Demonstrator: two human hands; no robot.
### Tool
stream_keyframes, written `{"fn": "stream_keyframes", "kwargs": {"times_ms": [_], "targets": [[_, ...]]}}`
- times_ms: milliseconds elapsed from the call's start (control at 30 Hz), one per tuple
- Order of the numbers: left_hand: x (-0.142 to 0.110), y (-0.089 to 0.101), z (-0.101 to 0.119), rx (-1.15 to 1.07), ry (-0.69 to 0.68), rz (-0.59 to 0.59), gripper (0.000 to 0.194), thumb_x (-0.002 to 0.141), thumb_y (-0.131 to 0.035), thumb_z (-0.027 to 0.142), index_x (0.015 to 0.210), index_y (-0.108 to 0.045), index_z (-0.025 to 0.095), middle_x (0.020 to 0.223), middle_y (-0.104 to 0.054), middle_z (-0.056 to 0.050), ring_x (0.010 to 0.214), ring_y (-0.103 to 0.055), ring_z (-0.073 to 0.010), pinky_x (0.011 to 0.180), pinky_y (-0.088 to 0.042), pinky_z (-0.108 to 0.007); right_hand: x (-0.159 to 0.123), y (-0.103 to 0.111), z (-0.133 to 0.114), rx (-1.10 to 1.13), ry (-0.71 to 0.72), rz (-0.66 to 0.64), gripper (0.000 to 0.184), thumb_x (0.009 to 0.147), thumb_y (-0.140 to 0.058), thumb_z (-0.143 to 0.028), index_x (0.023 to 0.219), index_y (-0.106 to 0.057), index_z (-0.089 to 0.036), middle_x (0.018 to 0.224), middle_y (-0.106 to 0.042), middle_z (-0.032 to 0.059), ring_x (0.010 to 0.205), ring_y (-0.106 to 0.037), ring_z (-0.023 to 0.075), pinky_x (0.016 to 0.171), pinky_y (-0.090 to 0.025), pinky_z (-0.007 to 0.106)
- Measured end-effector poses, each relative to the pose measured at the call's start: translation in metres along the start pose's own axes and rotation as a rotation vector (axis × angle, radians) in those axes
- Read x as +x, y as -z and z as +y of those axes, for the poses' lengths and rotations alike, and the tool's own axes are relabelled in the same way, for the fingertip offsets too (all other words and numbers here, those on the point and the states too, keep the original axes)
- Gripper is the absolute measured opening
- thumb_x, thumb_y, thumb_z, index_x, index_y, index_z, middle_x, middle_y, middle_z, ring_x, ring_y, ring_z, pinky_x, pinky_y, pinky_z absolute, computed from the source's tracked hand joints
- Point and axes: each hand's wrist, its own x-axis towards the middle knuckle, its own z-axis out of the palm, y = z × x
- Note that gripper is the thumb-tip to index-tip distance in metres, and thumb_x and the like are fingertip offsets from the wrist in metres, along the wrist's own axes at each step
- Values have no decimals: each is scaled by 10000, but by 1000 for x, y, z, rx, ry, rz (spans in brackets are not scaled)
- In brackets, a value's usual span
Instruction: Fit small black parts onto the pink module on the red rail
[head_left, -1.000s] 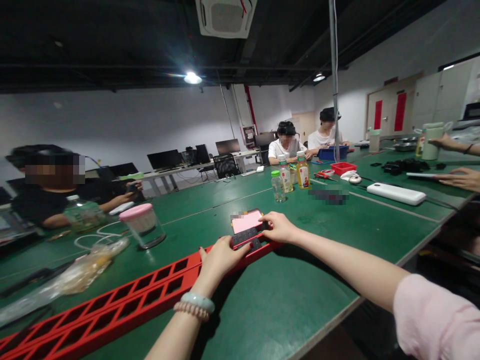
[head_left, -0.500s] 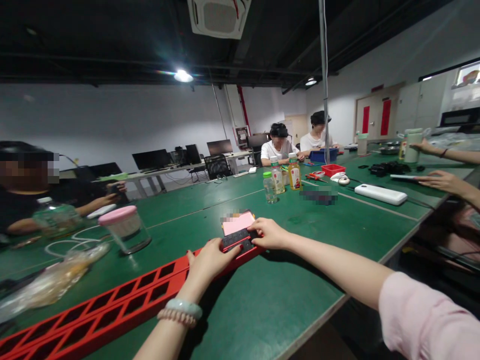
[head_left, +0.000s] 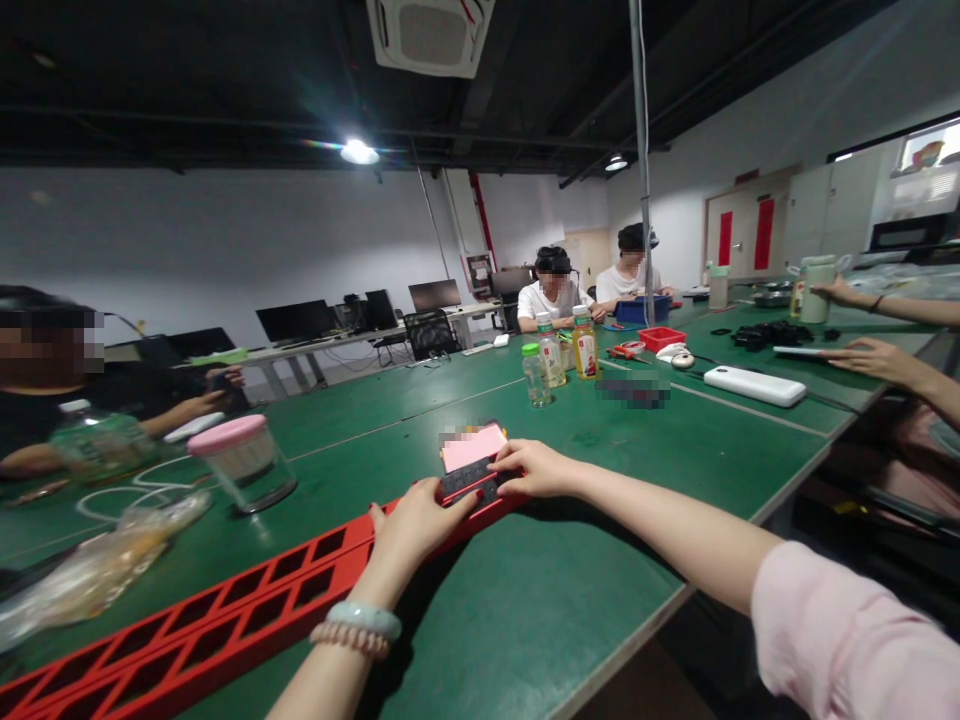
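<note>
A long red slotted frame (head_left: 247, 607), with two rows of square openings, lies slantwise on the green table. My left hand (head_left: 420, 520) is wrapped over the frame toward its far end, with the thumb on the near side beside the black blocks. Dark blocks with small dots or holes (head_left: 466, 482) sit in that end of the frame, between my hands. My right hand (head_left: 534, 468) is closed at the right end of the blocks, fingertips bent down. What its fingertips hold is hidden. Just behind the blocks lies a flat pink-faced device (head_left: 474, 448).
To the left stand a pink-lidded jar (head_left: 244, 465) and a plastic bag (head_left: 97, 580). Drink bottles (head_left: 585, 345), a red tray (head_left: 662, 340) and a white power bank (head_left: 754, 386) are farther back. Other people sit around the table; a co-worker's hands (head_left: 874, 360) are at right.
The view has turned slightly right, so everything shifts left in the picture. Both my hands stay at the same end of the red frame, with the right fingers moving slightly at the blocks.
</note>
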Motion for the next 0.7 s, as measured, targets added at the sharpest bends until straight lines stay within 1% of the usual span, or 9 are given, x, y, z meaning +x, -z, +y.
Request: {"fn": "stream_keyframes", "kwargs": {"times_ms": [200, 300, 467, 700], "targets": [[-2, 3, 1, -14, -11, -9, 613, 657, -445, 745, 880, -660, 217, 1072, -669, -132, 987, -579, -385, 942, -161, -698, 1, 4, 4, -15, 63, -86, 385, 746, -681, -262, 1113, -661, -146, 1117, -604, 96, 1039, -566, 199, 944, -392, 268], [-2, 4, 1, -19, -14, -9, 622, 656, -438, 755, 882, -656, 219, 1061, -673, -128, 983, -580, -386, 941, -149, -706, 3, 4, 5, -31, 80, -112, 387, 768, -658, -260, 1134, -649, -133, 1132, -604, 103, 1047, -564, 198, 951, -387, 261], [-1, 3, 1, -9, -12, -9, 619, 649, -454, 742, 894, -659, 212, 1062, -671, -143, 981, -581, -388, 941, -149, -705, 3, 5, 5, -48, 119, -124, 400, 777, -648, -265, 1142, -640, -101, 1150, -610, 130, 1067, -562, 214, 960, -383, 270], [-1, 3, 1, -10, -3, -18, 614, 645, -441, 757, 858, -654, 222, 1040, -679, -126, 1008, -572, -401, 954, -129, -701, 3, 6, 4, -12, 122, -107, 372, 770, -653, -257, 1117, -656, -123, 1131, -637, 115, 1053, -582, 207, 938, -399, 265]]}}
